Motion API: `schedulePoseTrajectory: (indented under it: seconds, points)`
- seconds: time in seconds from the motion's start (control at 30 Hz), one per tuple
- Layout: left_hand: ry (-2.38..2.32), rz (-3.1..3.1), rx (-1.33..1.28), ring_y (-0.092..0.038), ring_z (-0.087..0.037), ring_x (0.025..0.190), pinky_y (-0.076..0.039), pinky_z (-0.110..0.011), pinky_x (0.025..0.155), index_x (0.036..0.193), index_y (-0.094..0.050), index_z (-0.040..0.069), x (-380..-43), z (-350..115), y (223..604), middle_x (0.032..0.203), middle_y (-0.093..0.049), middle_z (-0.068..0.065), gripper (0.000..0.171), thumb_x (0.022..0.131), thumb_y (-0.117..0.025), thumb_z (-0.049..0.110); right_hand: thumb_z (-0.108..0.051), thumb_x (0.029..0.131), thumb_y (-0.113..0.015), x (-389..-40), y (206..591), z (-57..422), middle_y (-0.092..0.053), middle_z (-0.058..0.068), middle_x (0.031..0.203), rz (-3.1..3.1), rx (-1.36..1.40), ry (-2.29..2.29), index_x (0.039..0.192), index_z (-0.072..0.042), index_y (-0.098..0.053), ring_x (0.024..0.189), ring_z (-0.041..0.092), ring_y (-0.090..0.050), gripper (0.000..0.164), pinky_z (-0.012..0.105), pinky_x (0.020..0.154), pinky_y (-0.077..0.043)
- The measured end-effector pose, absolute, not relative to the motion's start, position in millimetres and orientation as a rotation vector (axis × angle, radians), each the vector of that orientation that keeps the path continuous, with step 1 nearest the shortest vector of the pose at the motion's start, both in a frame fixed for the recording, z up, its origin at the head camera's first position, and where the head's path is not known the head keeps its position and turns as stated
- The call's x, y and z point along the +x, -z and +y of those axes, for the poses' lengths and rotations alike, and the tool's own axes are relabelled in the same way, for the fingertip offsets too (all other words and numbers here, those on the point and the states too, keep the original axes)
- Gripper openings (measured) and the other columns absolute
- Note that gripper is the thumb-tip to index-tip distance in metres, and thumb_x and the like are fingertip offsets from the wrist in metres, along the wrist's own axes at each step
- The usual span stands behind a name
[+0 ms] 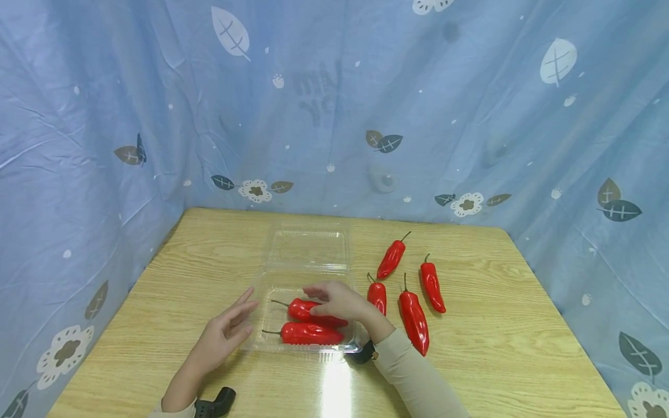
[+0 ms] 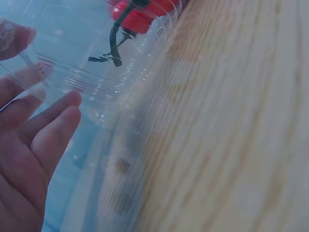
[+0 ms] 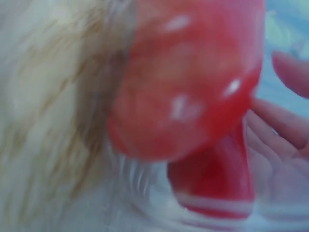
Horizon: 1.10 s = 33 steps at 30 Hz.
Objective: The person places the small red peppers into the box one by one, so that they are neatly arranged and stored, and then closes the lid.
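A clear plastic clamshell box (image 1: pixel 272 342) lies with its lid (image 1: pixel 308 244) folded back. Two red chili peppers are inside, stems to the left: a front pepper (image 1: pixel 310 333) and a rear pepper (image 1: pixel 300 310). Over the rear one reaches my right hand (image 1: pixel 337 299), fingers extended and thumb close against the pepper. The right wrist view shows the palm (image 3: pixel 277 169) beside the peppers, whose rounded ends fill the foreground. My left hand (image 1: pixel 225 337) is spread loosely at the box's left wall, holding nothing; its fingertips (image 2: pixel 72 99) are right at the clear plastic.
Several more red peppers lie on the wooden table (image 1: pixel 481 325) right of the box, among them a long pepper (image 1: pixel 414 319) and a far pepper (image 1: pixel 391 259). My right forearm passes close to them. A blue patterned curtain (image 1: pixel 334 104) encloses the table's back and sides.
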<state>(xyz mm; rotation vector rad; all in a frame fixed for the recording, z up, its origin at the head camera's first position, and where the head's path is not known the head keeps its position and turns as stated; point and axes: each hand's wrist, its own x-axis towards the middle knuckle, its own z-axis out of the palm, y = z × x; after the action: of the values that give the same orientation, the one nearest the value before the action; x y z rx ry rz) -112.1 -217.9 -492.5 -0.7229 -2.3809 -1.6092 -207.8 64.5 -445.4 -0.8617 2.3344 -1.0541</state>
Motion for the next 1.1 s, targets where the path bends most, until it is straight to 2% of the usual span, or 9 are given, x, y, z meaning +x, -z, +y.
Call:
schedulePoseTrajectory:
  seconds: [0.3,0.43,0.57,0.8,1.0,1.1]
  points:
    - [1.581,-2.388,-0.725,-0.044,-0.009,0.131,-0.040,-0.010,0.100,0.131,-0.049,-0.008,-112.6,-218.3,491.3,0.151,-0.027,-0.026,0.042,0.090,-0.056,-0.006,-0.013,0.090,-0.064,-209.2,448.4,68.7,-0.053,0.018,0.136,2.179,-0.867,1.426,0.136,-0.002,-0.049,0.126,0.027,-0.051,0.049,0.038,0.109,-0.041]
    - [1.574,-2.397,-0.717,-0.045,-0.012,0.131,-0.040,-0.010,0.100,0.131,-0.049,-0.007,-113.1,-218.7,491.9,0.151,-0.027,-0.025,0.042,0.090,-0.056,-0.006,-0.004,0.090,-0.061,-209.1,446.9,71.9,-0.050,0.024,0.137,2.056,-0.892,1.631,0.135,0.000,-0.049,0.128,0.029,-0.049,0.046,0.034,0.110,-0.040]
    - [1.578,-2.400,-0.714,-0.044,-0.010,0.131,-0.041,-0.011,0.100,0.131,-0.048,-0.009,-112.9,-218.7,493.1,0.152,-0.027,-0.025,0.042,0.090,-0.056,-0.005,0.005,0.089,-0.059,-208.5,445.8,76.6,-0.048,0.029,0.136,1.958,-0.960,1.764,0.134,0.004,-0.049,0.127,0.033,-0.049,0.046,0.034,0.108,-0.042]
    - [1.606,-2.384,-0.718,-0.042,-0.009,0.132,-0.039,-0.010,0.101,0.132,-0.048,-0.007,-112.8,-217.9,494.6,0.152,-0.026,-0.025,0.042,0.091,-0.056,-0.004,-0.002,0.089,-0.063,-203.5,432.4,89.0,-0.050,0.023,0.137,1.955,-0.983,1.851,0.134,0.002,-0.048,0.128,0.033,-0.048,0.048,0.033,0.108,-0.042]
    - [1.601,-2.388,-0.699,-0.043,-0.004,0.130,-0.040,-0.010,0.100,0.132,-0.049,-0.007,-113.0,-217.6,494.7,0.152,-0.027,-0.024,0.042,0.090,-0.057,-0.005,0.001,0.089,-0.061,-202.6,423.3,106.1,-0.051,0.022,0.136,2.035,-0.947,1.890,0.135,0.003,-0.048,0.128,0.034,-0.048,0.048,0.041,0.108,-0.040]
    - [1.603,-2.397,-0.685,-0.042,-0.002,0.129,-0.041,-0.010,0.099,0.131,-0.049,-0.008,-112.6,-217.6,494.0,0.152,-0.028,-0.024,0.042,0.090,-0.057,-0.005,0.000,0.089,-0.061,-202.9,419.1,117.4,-0.052,0.022,0.136,2.076,-0.949,1.913,0.135,0.004,-0.047,0.127,0.033,-0.049,0.048,0.037,0.108,-0.041]
